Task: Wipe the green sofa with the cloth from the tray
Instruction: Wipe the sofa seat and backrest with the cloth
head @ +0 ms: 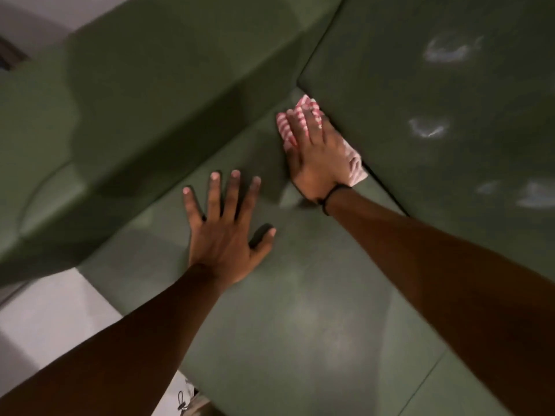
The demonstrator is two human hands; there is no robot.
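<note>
Green sofa (300,325): filling most of the view. Its seat cushion is running from the lower middle up toward the centre; the back cushion (435,115) is rising on the right, and the armrest (135,100) is lying across the upper left. A dark seam is showing where seat and back cushion meet.

White smudges (447,49): several pale, cloudy marks are sitting on the back cushion, scattered down its right part, well apart from the cloth. Motion blur is softening them, so what they are cannot be told.

Floor (45,310): a pale patch is showing at lower left, beside the sofa's edge.

Right hand (315,157): reaching forward with the arm stretched out, palm down, fingers extended and pressing flat on the cloth. It is holding the cloth against the seat, close to the corner where the seat, back cushion and armrest come together. A dark band (333,193) is circling the wrist.

Left hand (225,229): lying open on the seat cushion, fingers spread wide, palm down, holding nothing, near the right hand but apart from it.

Cloth (288,121): red-and-white striped, bunched under the right hand, peeking out past the fingertips and along the hand's right side, touching the foot of the back cushion.
</note>
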